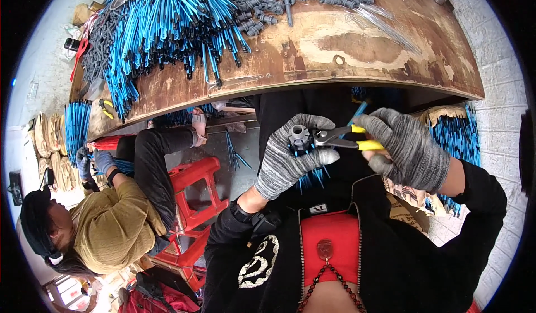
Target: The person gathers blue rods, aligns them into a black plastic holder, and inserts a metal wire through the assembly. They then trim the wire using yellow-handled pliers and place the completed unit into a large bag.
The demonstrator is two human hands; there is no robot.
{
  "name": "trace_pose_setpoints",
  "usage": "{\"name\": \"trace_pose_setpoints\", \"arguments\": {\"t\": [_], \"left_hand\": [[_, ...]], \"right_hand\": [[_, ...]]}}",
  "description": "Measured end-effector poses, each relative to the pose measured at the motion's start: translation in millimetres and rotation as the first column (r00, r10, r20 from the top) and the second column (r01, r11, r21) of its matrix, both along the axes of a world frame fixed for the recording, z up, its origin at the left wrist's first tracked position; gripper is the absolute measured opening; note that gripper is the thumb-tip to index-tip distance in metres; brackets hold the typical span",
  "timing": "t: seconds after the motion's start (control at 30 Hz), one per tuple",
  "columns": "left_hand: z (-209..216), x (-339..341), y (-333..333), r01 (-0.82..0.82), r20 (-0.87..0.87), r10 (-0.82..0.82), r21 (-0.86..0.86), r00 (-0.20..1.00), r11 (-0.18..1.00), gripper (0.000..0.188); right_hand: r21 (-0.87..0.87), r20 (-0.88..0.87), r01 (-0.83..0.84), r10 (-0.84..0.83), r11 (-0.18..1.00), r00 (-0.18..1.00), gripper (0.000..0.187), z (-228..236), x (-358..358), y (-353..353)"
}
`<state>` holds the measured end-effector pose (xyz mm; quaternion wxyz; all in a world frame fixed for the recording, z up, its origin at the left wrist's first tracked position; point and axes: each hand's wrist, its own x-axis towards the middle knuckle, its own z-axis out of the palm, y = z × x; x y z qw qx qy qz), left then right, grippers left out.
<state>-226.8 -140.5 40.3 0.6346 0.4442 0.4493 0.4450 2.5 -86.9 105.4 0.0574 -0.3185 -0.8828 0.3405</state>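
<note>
My left hand (282, 159), in a grey knitted glove, is closed around a grey plastic fitting (300, 134) with a round, hollow top. Thin blue rods (312, 178) show below that hand; whether they join the fitting is hidden. Pliers with yellow handles (369, 145) are in my gloved right hand (416, 151), with the fingers around the grips. The metal jaws (326, 137) reach the fitting's side, and I cannot tell if they pinch anything. A short blue rod (360, 111) sticks up beside my right fingers.
On the wooden table (335, 50) ahead lie a heap of blue rods (167, 25), many grey fittings (268, 6) and clear thin strips (385, 25). Another gloved person (111, 229) sits at the left by a red stool (198, 187). Bundled blue rods (455, 140) stand at the right.
</note>
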Motion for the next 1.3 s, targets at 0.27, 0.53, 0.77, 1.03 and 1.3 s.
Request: {"name": "trace_pose_setpoints", "arguments": {"t": [0.27,0.53,0.77,1.03,1.3], "left_hand": [[-2.3,-12.7,1.4,0.272,0.095,-0.291,0.171,0.952,0.947,0.056],[11.0,1.1,-12.7,0.053,0.005,-0.053,0.000,0.999,0.999,0.046],[4.1,-18.4,-9.2,0.166,-0.136,-0.158,0.054,0.978,0.985,0.044],[10.6,-14.2,-5.9,0.286,-0.224,-0.267,0.061,0.937,0.956,0.044],[19.2,-12.4,-3.5,0.393,-0.263,-0.375,0.018,0.889,0.919,0.045]], "right_hand": [[-0.917,0.110,0.087,0.036,0.389,0.993,0.052,4.3,3.1,0.0],[-0.200,0.132,0.065,-0.039,0.978,0.990,0.036,12.5,-3.3,-18.4],[-0.332,-0.035,0.102,-0.121,0.938,0.992,0.024,-30.1,-11.0,-30.7],[-0.714,0.097,0.070,-0.001,0.697,0.995,0.032,11.0,-1.9,-3.8],[-0.866,0.348,0.343,-0.056,0.362,0.936,0.038,24.6,-2.9,-13.9]]}}
